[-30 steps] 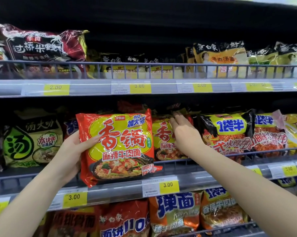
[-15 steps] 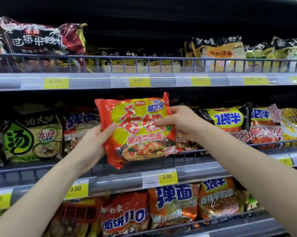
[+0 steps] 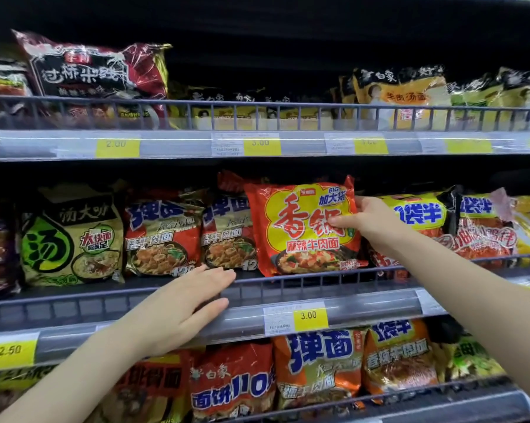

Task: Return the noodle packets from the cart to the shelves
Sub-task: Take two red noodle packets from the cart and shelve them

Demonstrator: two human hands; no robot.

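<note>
On middle shelf (image 3: 334, 297): right hand (image 3: 370, 224) pinching noodle packet (image 3: 300, 230) upright.

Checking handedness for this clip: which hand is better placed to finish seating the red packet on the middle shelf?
Right. The right hand already pinches the red packet at its edge; the left hand is open, lower, by the shelf rail.

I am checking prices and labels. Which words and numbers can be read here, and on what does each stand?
"BIG": red noodle packet that the right hand holds.
"3.00": yellow tag, middle shelf rail.
"2.50": yellow tag, same rail.
"2.00", "3.00": top rail tags, faint.
Further right: blurred.
</note>
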